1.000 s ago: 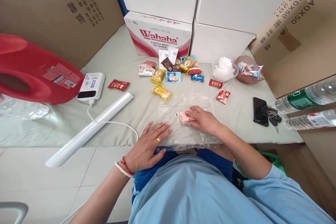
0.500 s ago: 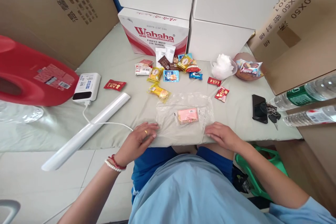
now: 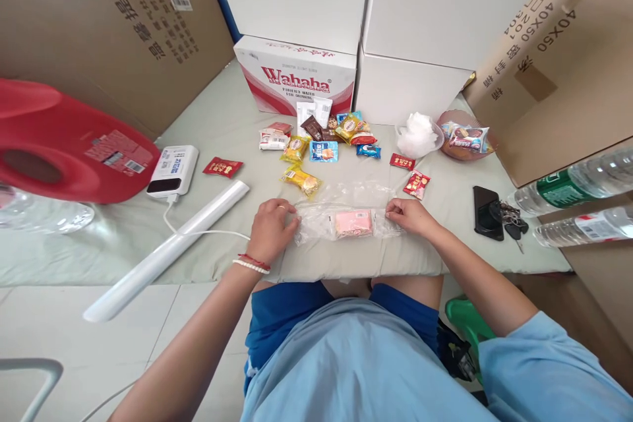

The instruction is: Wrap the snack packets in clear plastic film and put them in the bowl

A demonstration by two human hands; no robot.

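A pink-labelled packaged snack (image 3: 353, 223) lies on a sheet of clear plastic film (image 3: 314, 224) in front of me. My left hand (image 3: 273, 227) is at the film's left side, its thumb and fingers pinching the edge. At the opposite side, my right hand (image 3: 409, 215) has its fingertips closed on the film. The film's near part is folded back toward the snack, and bare cloth shows in front of it. Just beyond are a yellow snack packet (image 3: 301, 180) and a red packet (image 3: 416, 184).
Several small snack packets lie before the Wahaha box (image 3: 297, 79). A bowl of white plastic (image 3: 419, 136), a brown bowl (image 3: 462, 148), a phone (image 3: 487, 212), keys and water bottles are to the right. A film roll (image 3: 168, 250), power bank (image 3: 173, 171) and red jug (image 3: 74, 142) stand left.
Both hands have moved away from me, from the table's front edge toward the snack. They carried the film's near edge with them, folding it back. The camera view has shifted slightly.
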